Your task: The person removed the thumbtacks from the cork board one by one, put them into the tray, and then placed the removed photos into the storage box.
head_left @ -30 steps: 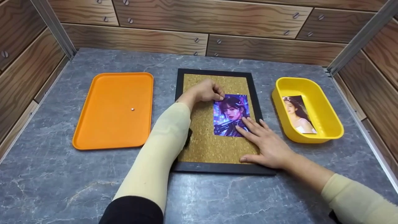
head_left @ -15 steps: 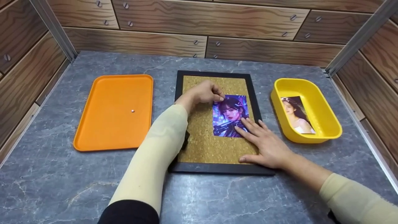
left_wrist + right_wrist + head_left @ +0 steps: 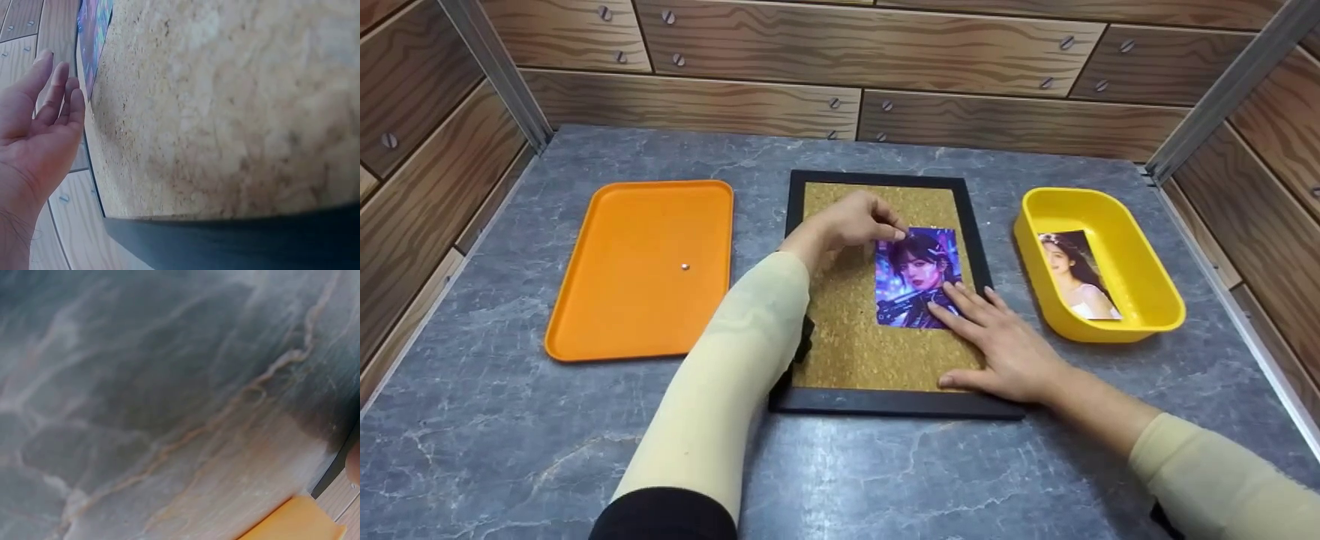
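On a black-framed corkboard (image 3: 847, 352) lies a purple and blue picture (image 3: 915, 281) of an armoured figure. My left hand (image 3: 855, 220) reaches over the board, its thumb and index fingertips close together at the picture's upper left part; I cannot tell whether something is between them. In the left wrist view that hand (image 3: 39, 132) has its fingers partly curled beside the picture's edge (image 3: 93, 42). My right hand (image 3: 1012, 349) is spread, fingertips resting on the picture's lower right area, thumb on the cork. Only a sliver of it shows in the right wrist view.
An orange tray (image 3: 637, 307) at the left bears one small round silver object (image 3: 685, 267). Right of the board stands a yellow box (image 3: 1144, 255) with a portrait photo (image 3: 1080, 277) inside. The grey marbled table (image 3: 840, 480) is bounded by wood-patterned walls (image 3: 750, 37).
My left fingertips have shifted slightly to the right along the picture's top edge. My right hand and the picture stay in place; the view has moved a little.
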`<state>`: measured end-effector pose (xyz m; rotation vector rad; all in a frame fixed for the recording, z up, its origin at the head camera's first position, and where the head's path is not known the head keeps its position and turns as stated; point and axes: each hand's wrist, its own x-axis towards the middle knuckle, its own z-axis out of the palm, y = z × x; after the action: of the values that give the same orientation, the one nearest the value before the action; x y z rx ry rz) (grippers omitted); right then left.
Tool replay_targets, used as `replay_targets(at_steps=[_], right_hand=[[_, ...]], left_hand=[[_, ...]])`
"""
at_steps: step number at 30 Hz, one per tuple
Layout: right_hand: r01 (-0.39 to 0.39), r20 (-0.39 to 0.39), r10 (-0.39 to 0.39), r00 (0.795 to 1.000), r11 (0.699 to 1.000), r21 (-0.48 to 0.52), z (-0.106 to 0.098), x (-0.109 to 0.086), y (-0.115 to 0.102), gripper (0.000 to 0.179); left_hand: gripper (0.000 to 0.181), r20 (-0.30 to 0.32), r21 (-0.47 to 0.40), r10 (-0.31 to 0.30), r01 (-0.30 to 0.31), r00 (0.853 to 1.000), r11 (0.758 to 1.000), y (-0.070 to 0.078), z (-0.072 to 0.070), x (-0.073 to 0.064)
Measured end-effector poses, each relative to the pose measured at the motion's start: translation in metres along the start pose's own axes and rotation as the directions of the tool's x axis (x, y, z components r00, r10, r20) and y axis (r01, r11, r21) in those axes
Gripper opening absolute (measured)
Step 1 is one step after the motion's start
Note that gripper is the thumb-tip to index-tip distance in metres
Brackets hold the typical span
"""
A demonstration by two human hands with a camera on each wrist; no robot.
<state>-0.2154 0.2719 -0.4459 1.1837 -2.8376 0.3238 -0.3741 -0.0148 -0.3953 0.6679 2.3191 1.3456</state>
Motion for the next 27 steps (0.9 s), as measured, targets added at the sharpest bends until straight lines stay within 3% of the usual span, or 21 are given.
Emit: replay_targets(at_steps=[11, 23, 27], right_hand=[[-0.016, 0.015, 0.016, 1.0, 1.0, 0.005, -0.001, 0.0, 0.0, 0.1], [-0.032, 0.031, 0.032, 0.999, 0.999, 0.011, 0.0, 0.0, -0.001, 0.099], [-0.021, 0.018, 0.02, 1.0, 1.0, 0.014, 0.0, 0.001, 0.0, 0.099]], left_hand=[[0.027, 0.017, -0.089, 0.004, -0.003, 1.0, 0.996, 0.006, -0.01, -0.013], [0.023, -0.02, -0.103, 0.025, -0.027, 0.999, 0.994, 0.008, -0.021, -0.028], [0.025, -0.032, -0.053, 0.03, -0.032, 0.999, 0.998, 0.008, -0.026, -0.032]])
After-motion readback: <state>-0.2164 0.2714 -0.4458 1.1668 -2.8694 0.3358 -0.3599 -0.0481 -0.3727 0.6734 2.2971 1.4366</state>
